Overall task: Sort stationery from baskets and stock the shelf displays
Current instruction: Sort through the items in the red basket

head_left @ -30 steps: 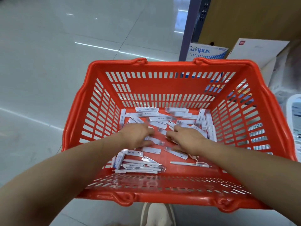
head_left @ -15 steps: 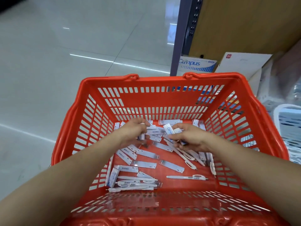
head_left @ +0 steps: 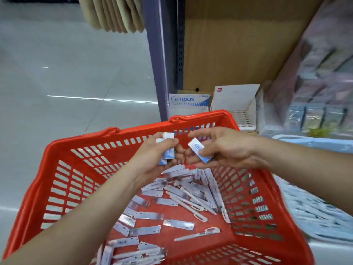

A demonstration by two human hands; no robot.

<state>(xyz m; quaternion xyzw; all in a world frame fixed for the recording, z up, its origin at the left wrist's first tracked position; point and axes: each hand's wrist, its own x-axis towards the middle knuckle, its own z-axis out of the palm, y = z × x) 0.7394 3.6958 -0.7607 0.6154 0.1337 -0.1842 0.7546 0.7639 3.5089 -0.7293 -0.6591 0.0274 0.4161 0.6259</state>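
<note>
Over the red slatted plastic basket, my left hand grips stacked small white-and-blue packets; my right hand pinches a matching packet beside them, likely sorting these from white pens inside.

Basket: red slotted basket, tilted in frame, standing on pale tiled floor.
Left hand: left hand above the basket's far end, fingers and thumb gripping a small stack of white-and-blue packs.
Right hand: right hand just beside the left, pinching a single white-and-blue pack; the two loads are close but apart.
Basket contents: flat white packets scattered loose; white pens lying among them.
Background: shelf upright; Campus box and white carton behind the basket.
Right edge: pale blue basket, blurred.
</note>
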